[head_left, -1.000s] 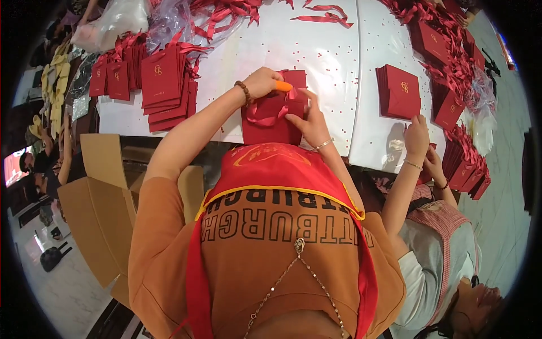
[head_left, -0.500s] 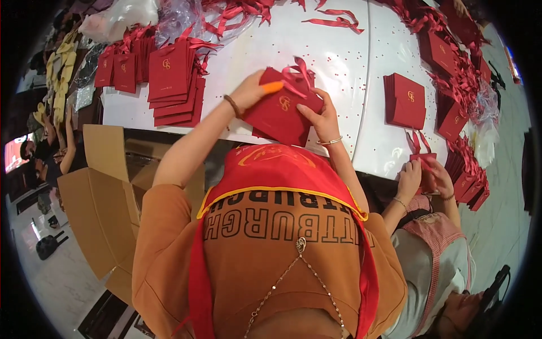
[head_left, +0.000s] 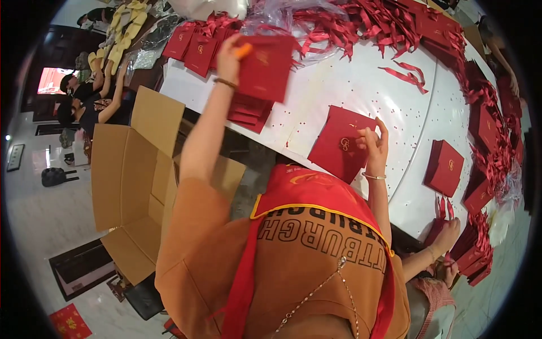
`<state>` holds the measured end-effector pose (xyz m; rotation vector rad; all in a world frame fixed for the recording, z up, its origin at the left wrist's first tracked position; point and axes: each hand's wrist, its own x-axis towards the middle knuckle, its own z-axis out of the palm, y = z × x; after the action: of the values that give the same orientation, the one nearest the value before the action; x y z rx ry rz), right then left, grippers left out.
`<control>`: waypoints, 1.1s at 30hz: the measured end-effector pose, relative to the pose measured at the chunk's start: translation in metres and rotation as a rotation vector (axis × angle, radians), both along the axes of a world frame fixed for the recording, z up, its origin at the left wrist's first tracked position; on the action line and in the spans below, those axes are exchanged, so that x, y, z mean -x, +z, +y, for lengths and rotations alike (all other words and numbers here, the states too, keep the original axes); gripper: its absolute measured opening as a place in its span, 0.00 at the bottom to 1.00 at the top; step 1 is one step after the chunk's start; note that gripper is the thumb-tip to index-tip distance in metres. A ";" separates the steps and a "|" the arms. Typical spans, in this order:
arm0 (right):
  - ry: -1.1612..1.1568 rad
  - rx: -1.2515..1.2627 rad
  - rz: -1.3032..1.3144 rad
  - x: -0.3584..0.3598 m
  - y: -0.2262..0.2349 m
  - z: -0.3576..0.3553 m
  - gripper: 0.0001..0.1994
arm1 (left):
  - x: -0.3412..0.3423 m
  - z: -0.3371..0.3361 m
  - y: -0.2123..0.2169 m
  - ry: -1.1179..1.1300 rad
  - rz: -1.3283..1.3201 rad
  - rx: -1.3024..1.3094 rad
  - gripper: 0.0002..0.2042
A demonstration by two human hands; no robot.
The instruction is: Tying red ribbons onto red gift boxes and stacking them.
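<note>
While both arms reach out over the white table, this is what shows:

Left hand point(head_left: 230, 52): held up high, its fingers point(head_left: 241, 51) shut on a red folder point(head_left: 266, 66). An orange bit sticks out by the thumb.

Red folder in the left hand: up in the air and blurry, just above a stack of red folders point(head_left: 248, 113) on the table.

Right hand point(head_left: 374, 148): low on the table, its fingers point(head_left: 377, 135) curled over the right edge of a second red folder point(head_left: 340, 144). They pinch that edge.

Second red folder: flat on the table, just left of the right fingers, with a gold mark in its middle.

Table point(head_left: 361, 90): white and round, with tiny red dots all over it.

Past the right fingers: a red box point(head_left: 444, 168) lies to the right, well apart.

Far from both hands: lots of red ribbons point(head_left: 361, 22) piled at the far side of the table.

Left of the left arm: a big open cardboard box point(head_left: 135, 186) on the floor.

Lower right: another person's hand point(head_left: 450, 234) near more red folders.
</note>
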<state>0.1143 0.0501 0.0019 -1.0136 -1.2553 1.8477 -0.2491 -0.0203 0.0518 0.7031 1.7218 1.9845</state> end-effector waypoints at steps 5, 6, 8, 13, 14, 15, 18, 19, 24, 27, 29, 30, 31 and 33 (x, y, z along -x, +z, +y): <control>-0.035 -0.031 -0.049 -0.004 -0.011 0.001 0.20 | 0.092 -0.007 -0.048 0.120 0.564 0.594 0.19; -0.051 -0.094 -0.082 -0.005 -0.013 0.001 0.18 | 0.094 -0.006 -0.058 0.154 0.729 0.770 0.20; -0.046 -0.157 -0.115 -0.004 -0.014 0.005 0.16 | 0.125 -0.028 -0.081 0.305 0.916 0.680 0.19; -0.071 -0.424 -0.444 -0.014 -0.027 0.027 0.12 | 0.010 0.032 -0.027 0.124 0.921 0.322 0.10; -0.056 -0.501 -0.461 -0.008 -0.023 0.028 0.12 | -0.019 0.040 -0.024 -0.027 0.792 0.240 0.10; 0.026 -0.666 -0.565 -0.003 -0.026 0.033 0.13 | -0.044 0.049 -0.028 -0.151 0.810 0.334 0.09; 0.166 -0.960 -0.678 0.007 -0.041 0.031 0.15 | -0.084 0.074 -0.067 -0.404 0.981 0.523 0.11; 0.211 -1.077 -0.696 0.011 -0.042 0.033 0.16 | -0.098 0.081 -0.066 -0.406 0.985 0.514 0.11; 0.223 -1.140 -0.766 0.000 -0.045 0.010 0.17 | -0.099 0.071 -0.100 -0.259 1.550 1.034 0.19; 0.269 -1.125 -0.793 0.000 -0.045 0.006 0.20 | -0.096 0.071 -0.108 -0.338 1.499 0.918 0.16; 0.240 -1.160 -0.766 0.001 -0.040 0.005 0.20 | -0.105 0.071 -0.105 -0.443 1.405 0.945 0.14; 0.241 -1.163 -0.763 0.002 -0.036 0.004 0.20 | -0.106 0.069 -0.104 -0.438 1.406 0.946 0.14; 0.224 -1.160 -0.795 0.002 -0.032 0.003 0.20 | -0.107 0.067 -0.104 -0.424 1.453 0.956 0.13; 0.202 -1.159 -0.831 0.004 -0.025 0.002 0.20 | -0.105 0.073 -0.098 -0.404 1.499 1.016 0.12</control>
<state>0.1106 0.0519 -0.0227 -0.9404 -2.5088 0.4462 -0.1437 0.0525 -0.0462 2.0268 2.4986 -0.1399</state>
